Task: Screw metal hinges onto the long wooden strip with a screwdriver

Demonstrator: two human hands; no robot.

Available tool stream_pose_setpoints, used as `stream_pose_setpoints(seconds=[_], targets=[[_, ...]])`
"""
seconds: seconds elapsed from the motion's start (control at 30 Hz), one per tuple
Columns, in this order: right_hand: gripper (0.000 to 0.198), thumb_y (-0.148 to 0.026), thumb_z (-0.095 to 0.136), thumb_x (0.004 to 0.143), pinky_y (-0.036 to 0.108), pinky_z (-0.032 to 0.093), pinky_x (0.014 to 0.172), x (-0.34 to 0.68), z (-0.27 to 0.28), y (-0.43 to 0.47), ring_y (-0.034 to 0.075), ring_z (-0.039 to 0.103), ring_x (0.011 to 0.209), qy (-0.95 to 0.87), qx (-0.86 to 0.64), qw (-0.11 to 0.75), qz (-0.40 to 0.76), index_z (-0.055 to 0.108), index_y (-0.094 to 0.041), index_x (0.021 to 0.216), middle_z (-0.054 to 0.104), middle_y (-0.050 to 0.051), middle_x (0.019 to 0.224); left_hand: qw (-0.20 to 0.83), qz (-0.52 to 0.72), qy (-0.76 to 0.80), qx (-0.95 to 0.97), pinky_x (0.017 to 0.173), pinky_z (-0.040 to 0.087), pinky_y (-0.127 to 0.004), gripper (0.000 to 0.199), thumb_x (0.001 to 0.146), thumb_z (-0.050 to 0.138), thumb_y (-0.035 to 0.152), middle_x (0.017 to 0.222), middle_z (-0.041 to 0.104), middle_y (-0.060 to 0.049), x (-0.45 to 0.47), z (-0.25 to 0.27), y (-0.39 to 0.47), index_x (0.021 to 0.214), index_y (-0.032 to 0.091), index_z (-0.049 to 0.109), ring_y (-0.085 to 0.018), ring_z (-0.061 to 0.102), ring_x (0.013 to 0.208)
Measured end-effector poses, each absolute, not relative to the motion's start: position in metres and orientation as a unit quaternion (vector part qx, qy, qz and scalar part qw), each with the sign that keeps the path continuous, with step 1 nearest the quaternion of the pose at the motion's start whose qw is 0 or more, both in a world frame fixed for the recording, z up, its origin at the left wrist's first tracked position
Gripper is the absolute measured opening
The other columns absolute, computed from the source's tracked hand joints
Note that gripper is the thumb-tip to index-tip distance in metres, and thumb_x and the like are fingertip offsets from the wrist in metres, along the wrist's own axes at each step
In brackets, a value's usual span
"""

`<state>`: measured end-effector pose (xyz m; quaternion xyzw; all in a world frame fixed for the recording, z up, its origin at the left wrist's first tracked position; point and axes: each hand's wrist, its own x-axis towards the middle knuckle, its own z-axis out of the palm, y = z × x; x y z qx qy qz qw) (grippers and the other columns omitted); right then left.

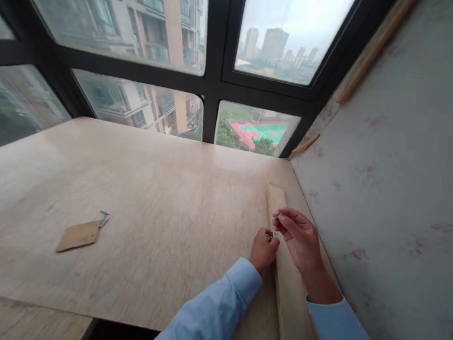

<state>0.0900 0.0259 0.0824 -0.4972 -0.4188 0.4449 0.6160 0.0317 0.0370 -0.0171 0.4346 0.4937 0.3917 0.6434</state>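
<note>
Both hands are bunched together at the right side of the bench [148, 195], working over a long wooden strip [290, 297] that lies flat beside the papered wall [400, 180]. The left hand [263, 250] is curled into a loose fist with its fingertips pinched on something tiny and metallic, likely a small screw or fitting [270, 235], though it is too small to name for certain. The right hand [302, 240] comes in from the wall side, its fingers pinched on a thin metal piece [276, 215] just above the strip; it may be a small key or bit, but that cannot be told. So both grips are clenched on small hardware, right over the strip's left edge. The strip's long axis runs from the near edge of the bench, between the two blue sleeves, away toward the far right corner under the window [259, 62], leaning slightly left as it goes; its far end points at the window frame. The risks look plain: the little part is held by fingertips alone, and a slip would likely send it rolling across the plywood or off the near edge. The strip is not clamped, so a sideways push could skew it against the wall. Well off to the left lie a brown card tag [78, 235] and a small bent metal piece [104, 217], out of reach.
</note>
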Motion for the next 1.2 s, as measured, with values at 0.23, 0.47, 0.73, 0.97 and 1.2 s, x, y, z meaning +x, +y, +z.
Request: stream_pose_setpoints(seconds=[0.23, 0.47, 0.73, 0.97, 1.2], targets=[[0.032, -0.043, 0.071, 0.077, 0.036, 0.058, 0.069, 0.141, 0.023, 0.011, 0.021, 0.069, 0.077, -0.436, -0.611, 0.588, 0.303, 0.072, -0.017, 0.095, 0.074, 0.009, 0.090, 0.640, 0.389, 0.495, 0.441, 0.058, 0.041, -0.023, 0.017, 0.080, 0.056, 0.012, 0.073, 0.065, -0.002, 0.026, -0.015, 0.036, 0.097, 0.013, 0.057, -0.014, 0.059, 0.064], [0.021, -0.034, 0.061, 0.087, 0.035, 0.055, 0.086, 0.145, 0.005, 0.012, 0.020, 0.069, 0.093, -0.553, -0.620, 0.509, 0.224, 0.075, -0.021, 0.096, 0.074, 0.007, 0.099, 0.634, 0.387, 0.504, 0.441, 0.058, 0.042, -0.022, 0.023, 0.080, 0.061, 0.018, 0.073, 0.066, -0.002, 0.023, -0.013, 0.034, 0.101, 0.012, 0.059, -0.013, 0.059, 0.065], [0.023, -0.028, 0.053, 0.094, 0.037, 0.055, 0.090, 0.148, 0.007, 0.010, 0.020, 0.069, 0.096, -0.661, -0.590, 0.438, 0.152, 0.076, -0.026, 0.099, 0.075, 0.005, 0.100, 0.642, 0.391, 0.490, 0.441, 0.058, 0.041, -0.021, 0.022, 0.080, 0.062, 0.022, 0.071, 0.064, -0.002, 0.022, -0.014, 0.033, 0.099, 0.012, 0.059, -0.013, 0.058, 0.063], [0.022, -0.025, 0.053, 0.096, 0.035, 0.057, 0.084, 0.147, 0.004, 0.012, 0.020, 0.069, 0.091, -0.707, -0.552, 0.432, 0.089, 0.074, -0.022, 0.100, 0.075, 0.006, 0.097, 0.642, 0.391, 0.482, 0.451, 0.059, 0.041, -0.022, 0.021, 0.081, 0.058, 0.021, 0.073, 0.065, -0.003, 0.021, -0.012, 0.033, 0.098, 0.011, 0.060, -0.013, 0.057, 0.064], [0.022, -0.027, 0.052, 0.097, 0.037, 0.055, 0.085, 0.148, 0.006, 0.012, 0.021, 0.067, 0.092, -0.707, -0.552, 0.428, 0.108, 0.073, -0.022, 0.100, 0.074, 0.007, 0.097, 0.634, 0.388, 0.494, 0.450, 0.058, 0.040, -0.022, 0.021, 0.081, 0.057, 0.019, 0.073, 0.065, -0.003, 0.022, -0.010, 0.033, 0.099, 0.011, 0.060, -0.013, 0.057, 0.065]])
